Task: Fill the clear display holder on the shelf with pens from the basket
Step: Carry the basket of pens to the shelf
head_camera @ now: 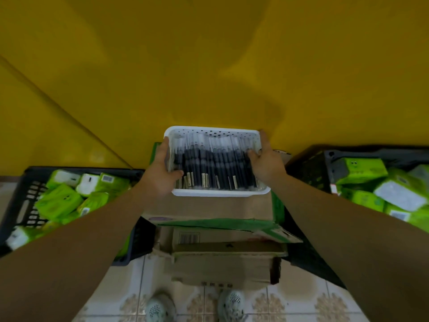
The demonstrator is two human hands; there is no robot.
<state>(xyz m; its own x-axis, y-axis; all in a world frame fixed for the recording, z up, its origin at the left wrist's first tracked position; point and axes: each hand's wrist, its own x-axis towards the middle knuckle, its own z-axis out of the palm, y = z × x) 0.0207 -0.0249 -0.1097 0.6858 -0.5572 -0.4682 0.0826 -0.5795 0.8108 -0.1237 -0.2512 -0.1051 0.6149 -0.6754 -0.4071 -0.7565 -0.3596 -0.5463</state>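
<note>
Over a cardboard box (209,208), the left hand (162,168) at 9 o'clock and right hand (267,163) at 3 o'clock clasp opposite walls of the white basket (218,194), apparently to carry its dark pens (213,163) level; the display holder is out of view.

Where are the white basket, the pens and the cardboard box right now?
white basket (220,194), head view, on its near rim.
pens (210,163), head view, on the dark barrels mid-pile.
cardboard box (209,206), head view, on its brown top flap.
</note>
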